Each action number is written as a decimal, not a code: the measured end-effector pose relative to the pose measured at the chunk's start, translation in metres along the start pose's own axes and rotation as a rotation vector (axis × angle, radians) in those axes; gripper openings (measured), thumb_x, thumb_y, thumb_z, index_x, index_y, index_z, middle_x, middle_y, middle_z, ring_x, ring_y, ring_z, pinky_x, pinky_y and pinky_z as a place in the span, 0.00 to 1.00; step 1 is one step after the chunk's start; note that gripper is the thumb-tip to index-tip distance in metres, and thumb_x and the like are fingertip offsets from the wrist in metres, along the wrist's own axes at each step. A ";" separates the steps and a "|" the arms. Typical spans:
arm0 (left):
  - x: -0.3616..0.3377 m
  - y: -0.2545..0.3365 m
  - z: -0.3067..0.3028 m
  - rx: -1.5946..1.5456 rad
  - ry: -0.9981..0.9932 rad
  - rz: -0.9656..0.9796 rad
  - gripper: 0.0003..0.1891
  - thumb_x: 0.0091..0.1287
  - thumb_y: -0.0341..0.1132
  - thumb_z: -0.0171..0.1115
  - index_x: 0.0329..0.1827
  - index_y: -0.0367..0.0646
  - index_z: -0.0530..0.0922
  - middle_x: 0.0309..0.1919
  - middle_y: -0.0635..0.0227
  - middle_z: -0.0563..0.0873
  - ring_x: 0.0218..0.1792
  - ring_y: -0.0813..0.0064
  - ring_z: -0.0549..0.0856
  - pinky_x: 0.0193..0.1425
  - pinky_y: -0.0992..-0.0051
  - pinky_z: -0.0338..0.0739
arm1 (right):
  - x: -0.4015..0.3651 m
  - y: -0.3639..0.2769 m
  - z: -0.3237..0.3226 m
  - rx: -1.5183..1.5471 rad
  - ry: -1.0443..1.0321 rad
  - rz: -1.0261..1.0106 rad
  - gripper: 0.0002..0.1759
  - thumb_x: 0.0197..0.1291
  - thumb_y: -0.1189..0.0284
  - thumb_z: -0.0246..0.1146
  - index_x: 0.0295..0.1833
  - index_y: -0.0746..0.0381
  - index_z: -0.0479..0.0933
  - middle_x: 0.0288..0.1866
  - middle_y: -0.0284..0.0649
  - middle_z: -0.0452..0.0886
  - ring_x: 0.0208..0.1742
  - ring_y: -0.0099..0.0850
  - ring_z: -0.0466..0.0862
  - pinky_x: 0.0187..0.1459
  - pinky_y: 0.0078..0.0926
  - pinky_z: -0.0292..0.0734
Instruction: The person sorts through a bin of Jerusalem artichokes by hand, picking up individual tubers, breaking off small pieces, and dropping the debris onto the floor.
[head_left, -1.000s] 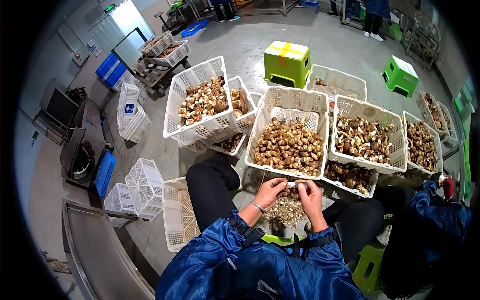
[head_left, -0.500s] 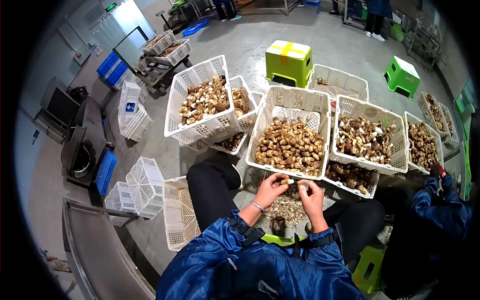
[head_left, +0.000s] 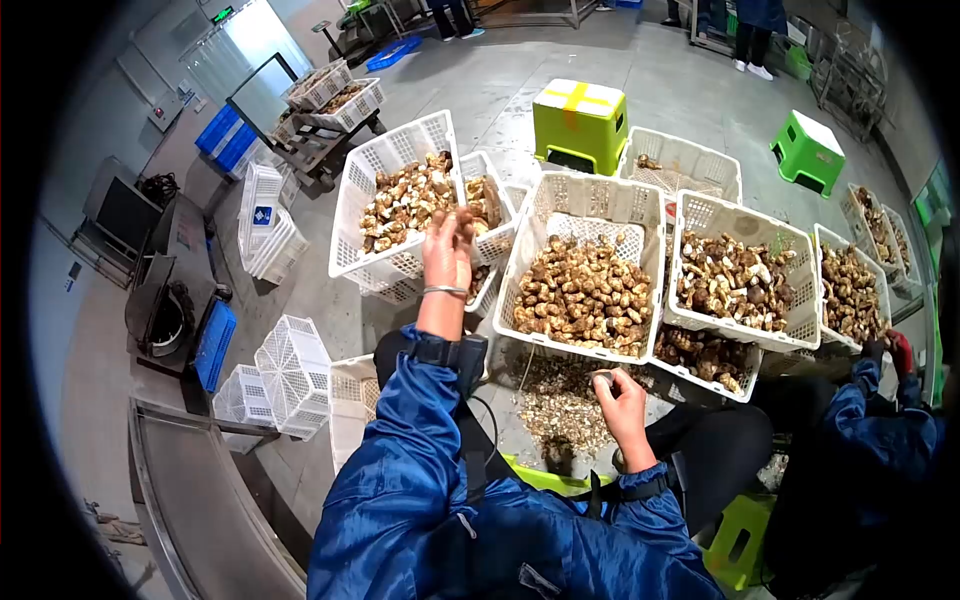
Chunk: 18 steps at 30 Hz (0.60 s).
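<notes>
Two hands, well apart: the left hand [head_left: 448, 248] is stretched forward over the front wall of the tilted white crate [head_left: 392, 268], which is heaped with pale cut mushrooms [head_left: 405, 200]. Its fingers are bunched together, pointing up and away. A brown piece [head_left: 465, 214] sits right at the fingertips, but I cannot tell whether it is pinched or just lying in the crate behind (too small). A thin bracelet [head_left: 445, 291] circles the wrist above the blue jacket sleeve [head_left: 400, 450]. The right hand [head_left: 622, 400] stays low between the knees, clenched into a fist around a small grey object [head_left: 603, 378]; only its tip pokes out at the top, and what it is cannot be made out. It is held above a pile of trimmings [head_left: 558, 400] on the floor. Just ahead of that hand is the centre crate [head_left: 590, 200], filled with darker whole mushrooms [head_left: 580, 290]. Beside it to the right is another white crate [head_left: 745, 215] of mixed ones. A green stool [head_left: 578, 120] stands behind the crates. At far right, a co-worker's blue sleeve [head_left: 885, 430] is in view.
</notes>
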<state>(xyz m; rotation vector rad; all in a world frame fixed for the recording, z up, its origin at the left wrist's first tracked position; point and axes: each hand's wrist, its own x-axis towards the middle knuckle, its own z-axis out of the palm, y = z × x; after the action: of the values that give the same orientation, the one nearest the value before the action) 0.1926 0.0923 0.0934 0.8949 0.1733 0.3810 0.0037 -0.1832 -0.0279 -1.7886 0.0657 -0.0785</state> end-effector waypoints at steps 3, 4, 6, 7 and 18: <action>0.012 -0.071 -0.026 0.553 -0.113 -0.066 0.16 0.65 0.32 0.65 0.55 0.35 0.79 0.42 0.64 0.87 0.36 0.78 0.84 0.38 0.77 0.79 | 0.001 -0.006 0.002 -0.016 -0.015 0.057 0.09 0.62 0.71 0.64 0.37 0.67 0.80 0.24 0.35 0.78 0.27 0.19 0.76 0.31 0.24 0.72; 0.017 -0.110 -0.043 0.777 -0.187 -0.197 0.20 0.64 0.34 0.67 0.57 0.35 0.79 0.42 0.62 0.88 0.38 0.79 0.85 0.43 0.78 0.79 | 0.002 -0.003 0.003 -0.050 -0.004 -0.021 0.09 0.62 0.70 0.64 0.37 0.67 0.80 0.23 0.35 0.78 0.26 0.18 0.75 0.30 0.24 0.72; 0.003 -0.177 -0.062 1.275 -0.547 0.107 0.17 0.59 0.39 0.69 0.48 0.40 0.85 0.45 0.57 0.88 0.40 0.68 0.87 0.48 0.72 0.81 | 0.004 0.003 0.005 -0.080 -0.039 0.041 0.10 0.62 0.69 0.64 0.37 0.66 0.80 0.22 0.35 0.78 0.26 0.17 0.75 0.30 0.24 0.72; -0.010 -0.193 -0.061 1.464 -0.588 0.120 0.17 0.58 0.43 0.67 0.46 0.43 0.86 0.42 0.55 0.88 0.41 0.60 0.87 0.50 0.67 0.81 | 0.004 -0.003 0.006 -0.090 -0.053 0.077 0.10 0.62 0.69 0.64 0.37 0.66 0.80 0.22 0.35 0.78 0.26 0.17 0.75 0.29 0.24 0.72; -0.017 -0.294 -0.066 1.760 -0.383 -0.187 0.23 0.58 0.47 0.67 0.53 0.43 0.82 0.42 0.49 0.87 0.46 0.50 0.86 0.53 0.58 0.80 | 0.012 -0.004 0.006 -0.131 -0.047 0.062 0.09 0.60 0.70 0.66 0.38 0.66 0.81 0.26 0.41 0.81 0.26 0.23 0.78 0.31 0.26 0.74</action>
<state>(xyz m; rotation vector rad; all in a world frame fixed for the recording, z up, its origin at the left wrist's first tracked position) 0.2306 -0.0319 -0.1788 2.6278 0.2176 -0.2558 0.0163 -0.1772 -0.0250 -1.9164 0.0944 0.0123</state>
